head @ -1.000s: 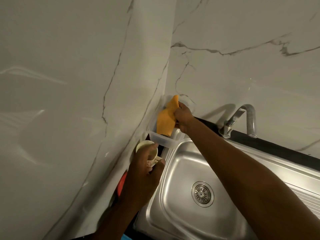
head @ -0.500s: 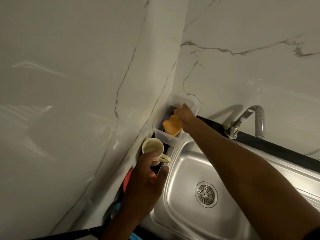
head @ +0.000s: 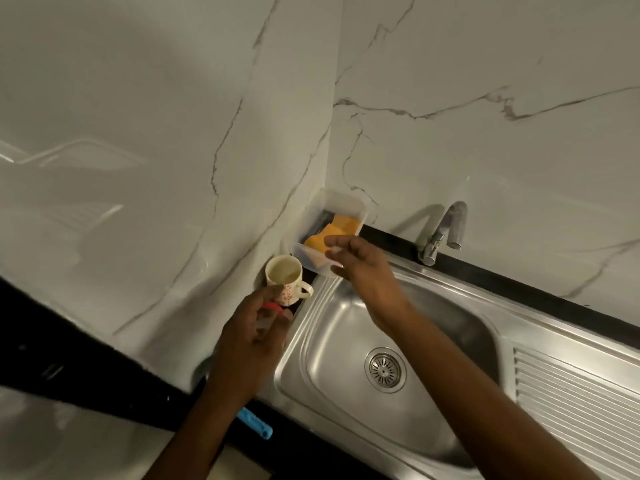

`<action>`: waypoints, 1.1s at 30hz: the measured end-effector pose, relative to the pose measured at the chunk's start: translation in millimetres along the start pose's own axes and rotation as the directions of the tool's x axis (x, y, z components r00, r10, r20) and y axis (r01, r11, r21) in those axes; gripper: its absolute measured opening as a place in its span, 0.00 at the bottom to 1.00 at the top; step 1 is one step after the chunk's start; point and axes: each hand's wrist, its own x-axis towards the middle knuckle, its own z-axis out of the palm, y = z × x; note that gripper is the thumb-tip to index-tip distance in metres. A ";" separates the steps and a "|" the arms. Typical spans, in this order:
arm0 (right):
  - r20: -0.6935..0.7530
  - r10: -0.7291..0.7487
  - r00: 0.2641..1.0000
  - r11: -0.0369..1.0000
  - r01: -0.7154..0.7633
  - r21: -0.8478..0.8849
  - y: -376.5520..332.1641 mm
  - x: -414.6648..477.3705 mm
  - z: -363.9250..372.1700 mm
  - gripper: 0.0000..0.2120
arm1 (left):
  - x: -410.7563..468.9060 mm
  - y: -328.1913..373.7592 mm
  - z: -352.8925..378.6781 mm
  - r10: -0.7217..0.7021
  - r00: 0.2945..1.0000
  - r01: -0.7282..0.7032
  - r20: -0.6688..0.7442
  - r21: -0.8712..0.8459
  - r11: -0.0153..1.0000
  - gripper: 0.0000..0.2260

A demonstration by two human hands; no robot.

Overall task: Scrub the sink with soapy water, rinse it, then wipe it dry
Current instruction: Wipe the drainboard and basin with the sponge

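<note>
The steel sink (head: 346, 344) fills the lower right, its drain (head: 384, 368) in the middle and the tap (head: 441, 233) behind it. In the wall corner stands a clear plastic container (head: 358, 206) with an orange cloth (head: 341, 225) lying inside. My right hand (head: 360, 263) hovers over the container's near edge, fingers loose and holding nothing. A cream mug (head: 284, 275) stands upright on the dark counter left of the sink. My left hand (head: 252, 332) is just below the mug with relaxed fingers, not gripping it.
A red object (head: 273, 307) shows partly behind my left fingers. A blue object (head: 254, 422) lies on the counter at the sink's front left corner. The ribbed drainboard (head: 571, 403) extends to the right. Marble walls close off the left and back.
My right hand lowered the orange cloth into the container, let go and drew back. My left hand released the mug, which now stands on the counter, and pulled back slightly.
</note>
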 end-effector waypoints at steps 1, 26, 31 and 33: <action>0.026 0.002 1.000 1.000 -0.002 0.008 5.0 -19.8 -1.0 0.09 | -8.5 -0.3 0.8 0.000 1.000 0.000 -0.009 0.005 1.000 0.17; 0.391 0.071 0.917 0.623 0.265 -0.736 133.0 -161.1 106.0 0.18 | -134.0 -101.6 -58.6 -0.230 0.962 0.241 -0.144 0.068 0.968 0.16; 0.428 0.118 0.896 0.374 0.359 -0.855 140.2 -144.9 129.1 0.19 | -122.5 -110.7 -75.1 -0.237 0.966 0.244 -0.102 0.071 0.967 0.16; 0.446 0.125 0.886 0.342 0.383 -0.858 144.2 -141.3 133.5 0.17 | -117.0 -111.1 -78.8 -0.228 0.970 0.235 -0.085 0.085 0.968 0.16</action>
